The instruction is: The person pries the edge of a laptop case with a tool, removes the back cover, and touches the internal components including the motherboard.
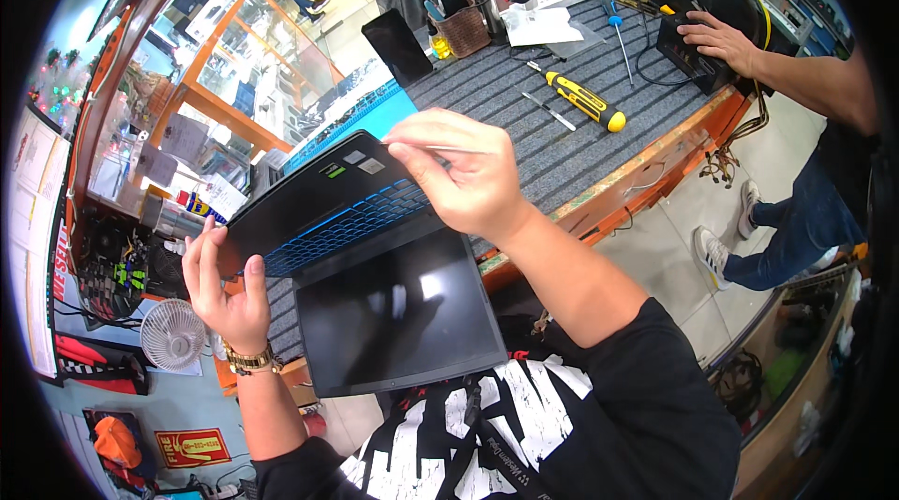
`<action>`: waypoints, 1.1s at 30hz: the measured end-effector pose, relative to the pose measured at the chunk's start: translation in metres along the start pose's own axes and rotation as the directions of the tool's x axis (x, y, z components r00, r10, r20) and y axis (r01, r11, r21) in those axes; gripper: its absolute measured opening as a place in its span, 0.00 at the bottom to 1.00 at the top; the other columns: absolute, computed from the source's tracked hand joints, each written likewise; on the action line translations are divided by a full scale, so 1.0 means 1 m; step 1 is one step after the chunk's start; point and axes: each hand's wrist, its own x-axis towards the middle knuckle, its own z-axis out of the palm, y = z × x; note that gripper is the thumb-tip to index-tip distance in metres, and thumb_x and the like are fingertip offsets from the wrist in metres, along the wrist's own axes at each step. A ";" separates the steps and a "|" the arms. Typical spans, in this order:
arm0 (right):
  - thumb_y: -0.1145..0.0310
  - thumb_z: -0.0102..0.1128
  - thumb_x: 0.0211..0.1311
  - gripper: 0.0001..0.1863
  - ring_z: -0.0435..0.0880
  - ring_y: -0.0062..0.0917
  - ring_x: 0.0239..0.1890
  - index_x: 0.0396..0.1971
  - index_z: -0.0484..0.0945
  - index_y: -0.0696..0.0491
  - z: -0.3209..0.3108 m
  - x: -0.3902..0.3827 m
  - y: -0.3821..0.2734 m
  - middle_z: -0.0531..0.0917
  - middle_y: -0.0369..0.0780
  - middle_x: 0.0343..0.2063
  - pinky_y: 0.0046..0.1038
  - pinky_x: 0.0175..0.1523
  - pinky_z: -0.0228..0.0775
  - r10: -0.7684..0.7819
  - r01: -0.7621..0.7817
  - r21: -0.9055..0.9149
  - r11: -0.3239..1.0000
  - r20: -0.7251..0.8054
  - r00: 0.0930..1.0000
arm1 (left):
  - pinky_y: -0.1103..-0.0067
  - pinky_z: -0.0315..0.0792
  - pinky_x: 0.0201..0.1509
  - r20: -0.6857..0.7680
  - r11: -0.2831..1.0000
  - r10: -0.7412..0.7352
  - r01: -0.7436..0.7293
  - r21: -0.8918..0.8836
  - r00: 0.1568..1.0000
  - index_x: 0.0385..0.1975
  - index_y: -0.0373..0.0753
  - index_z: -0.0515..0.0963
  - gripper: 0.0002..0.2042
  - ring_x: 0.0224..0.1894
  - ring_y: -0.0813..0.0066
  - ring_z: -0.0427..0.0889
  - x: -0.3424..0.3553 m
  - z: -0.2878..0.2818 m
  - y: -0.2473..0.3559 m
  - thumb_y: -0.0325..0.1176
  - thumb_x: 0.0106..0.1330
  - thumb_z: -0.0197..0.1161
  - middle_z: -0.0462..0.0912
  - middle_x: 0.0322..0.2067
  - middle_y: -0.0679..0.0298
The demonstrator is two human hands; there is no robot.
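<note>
An open black laptop is held tilted before me, its dark screen nearest my body. Its keyboard half, with blue-edged keys, is raised up at the far side and has small stickers on the palm rest. My left hand, with a gold-coloured watch at the wrist, is closed around the left corner of that half. At the opposite corner, my right hand pinches the edge between thumb and fingers. A thin pale line shows along these fingers; I cannot tell whether it is a separate tool.
On the ridged grey bench mat lie a yellow-black screwdriver, a slim metal tool and a blue-handled screwdriver. A phone stands behind. At right another person's hand rests on a black device. A fan is at left.
</note>
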 end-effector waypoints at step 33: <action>0.81 0.74 0.73 0.04 0.94 0.35 0.42 0.44 0.92 0.63 -0.009 -0.018 0.013 0.94 0.46 0.41 0.30 0.51 0.86 -0.035 0.030 -0.066 0.997 -0.073 0.997 | 0.49 0.63 0.85 -0.018 1.000 -0.026 0.026 -0.011 0.999 0.65 0.29 0.84 0.25 0.73 0.40 0.85 0.000 0.004 0.005 0.37 0.74 0.77 0.88 0.61 0.49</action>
